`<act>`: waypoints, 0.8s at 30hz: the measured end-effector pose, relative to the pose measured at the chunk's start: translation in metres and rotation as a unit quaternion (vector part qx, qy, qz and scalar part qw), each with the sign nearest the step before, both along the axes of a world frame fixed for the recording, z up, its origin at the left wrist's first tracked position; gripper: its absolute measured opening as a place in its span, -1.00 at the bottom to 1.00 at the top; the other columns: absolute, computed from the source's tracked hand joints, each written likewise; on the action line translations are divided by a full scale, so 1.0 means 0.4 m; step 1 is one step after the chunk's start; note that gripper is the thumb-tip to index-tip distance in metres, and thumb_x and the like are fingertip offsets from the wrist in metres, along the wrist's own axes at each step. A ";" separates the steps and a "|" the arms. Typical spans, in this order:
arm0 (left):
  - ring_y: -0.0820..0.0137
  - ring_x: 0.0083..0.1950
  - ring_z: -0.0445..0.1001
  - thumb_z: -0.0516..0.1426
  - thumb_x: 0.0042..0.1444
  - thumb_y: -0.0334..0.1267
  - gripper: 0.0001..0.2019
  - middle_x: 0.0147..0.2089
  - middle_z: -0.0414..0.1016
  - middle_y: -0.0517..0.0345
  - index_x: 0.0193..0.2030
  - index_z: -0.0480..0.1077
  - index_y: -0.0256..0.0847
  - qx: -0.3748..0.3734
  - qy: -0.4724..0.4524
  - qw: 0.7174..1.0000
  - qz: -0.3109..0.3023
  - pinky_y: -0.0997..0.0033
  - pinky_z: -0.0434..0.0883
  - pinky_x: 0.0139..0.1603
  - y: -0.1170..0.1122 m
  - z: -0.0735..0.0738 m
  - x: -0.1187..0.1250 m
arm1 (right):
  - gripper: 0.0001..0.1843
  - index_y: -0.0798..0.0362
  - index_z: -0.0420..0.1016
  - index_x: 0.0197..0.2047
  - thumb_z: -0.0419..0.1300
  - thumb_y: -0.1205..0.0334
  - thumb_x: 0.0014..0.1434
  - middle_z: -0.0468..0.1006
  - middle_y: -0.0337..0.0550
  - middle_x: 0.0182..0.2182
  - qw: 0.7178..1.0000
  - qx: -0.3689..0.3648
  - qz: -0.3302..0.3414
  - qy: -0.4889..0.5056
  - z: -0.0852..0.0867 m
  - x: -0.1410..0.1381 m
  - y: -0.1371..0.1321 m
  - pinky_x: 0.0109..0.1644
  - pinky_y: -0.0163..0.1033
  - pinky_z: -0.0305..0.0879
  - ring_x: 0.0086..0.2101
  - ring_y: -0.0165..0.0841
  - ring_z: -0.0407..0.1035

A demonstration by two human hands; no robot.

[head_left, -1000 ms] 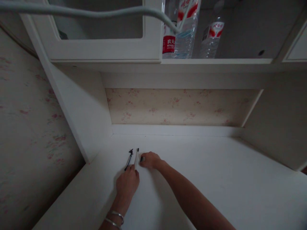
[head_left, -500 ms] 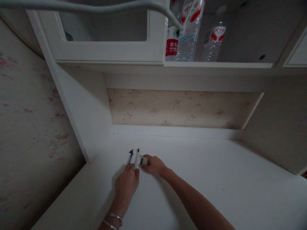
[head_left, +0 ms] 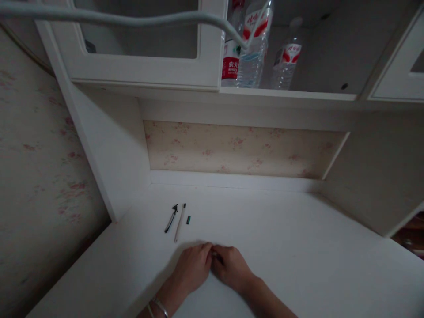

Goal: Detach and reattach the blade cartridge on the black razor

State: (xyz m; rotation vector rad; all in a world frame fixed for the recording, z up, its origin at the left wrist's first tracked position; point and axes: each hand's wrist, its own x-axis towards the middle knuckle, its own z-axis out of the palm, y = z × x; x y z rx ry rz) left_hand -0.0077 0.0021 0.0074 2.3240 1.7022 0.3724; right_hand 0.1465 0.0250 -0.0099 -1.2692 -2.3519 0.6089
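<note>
My left hand (head_left: 194,267) and my right hand (head_left: 232,268) meet low over the white desk, their fingertips together and curled. A small pale bit shows between them, but most of what the fingers hold is hidden. Beyond the hands, on the left, lies a black-and-silver razor (head_left: 171,220) with its head pointing away. Beside it, nearly parallel, is a white toothbrush (head_left: 180,223) with dark bristles. To the toothbrush's right rests a small dark green piece (head_left: 188,220), its kind unclear.
A white desk (head_left: 271,229) spreads beneath a wall cabinet (head_left: 142,73). Several plastic water bottles (head_left: 252,53) stand on its open shelf. A pale curved tube (head_left: 132,20) crosses the top of view. A side panel (head_left: 109,145) borders the desk at left.
Both hands have drawn back toward me and come together. The left hand has left the razor and toothbrush; the right has moved away from the green piece. The view has shifted slightly.
</note>
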 end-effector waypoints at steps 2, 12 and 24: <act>0.29 -0.14 0.51 -0.13 0.25 -0.29 -0.72 -0.17 0.54 0.08 -0.11 0.38 -0.13 -0.004 0.004 1.000 0.007 0.35 0.36 -0.12 0.001 0.005 -0.001 | -0.77 0.03 0.47 -0.30 -0.01 0.35 0.09 0.58 -0.17 -0.37 1.000 0.007 -0.006 -0.008 -0.001 0.000 0.000 -0.26 -0.40 0.21 -0.35 -0.37 0.45; 0.27 -0.09 0.50 -0.17 0.28 -0.23 -0.66 -0.09 0.54 0.06 0.01 0.36 -0.10 0.013 -0.009 1.000 -0.005 0.31 0.35 -0.06 0.010 -0.014 -0.007 | -0.72 0.00 0.51 -0.25 -0.01 0.37 0.08 0.58 -0.23 -0.40 0.999 0.000 -0.004 0.052 -0.002 0.006 0.009 -0.32 -0.40 0.21 -0.40 -0.39 0.43; 0.29 -0.23 0.53 -0.22 0.30 -0.10 -0.67 -0.27 0.56 0.10 -0.03 0.26 -0.13 -0.020 0.005 0.998 0.051 0.36 0.34 -0.24 0.013 0.010 0.005 | -0.53 0.05 0.47 -0.31 -0.06 -0.14 0.22 0.32 -0.24 -0.65 0.900 -0.110 -0.172 0.385 0.165 0.041 -0.042 -0.50 -0.26 0.16 -0.59 -0.35 0.23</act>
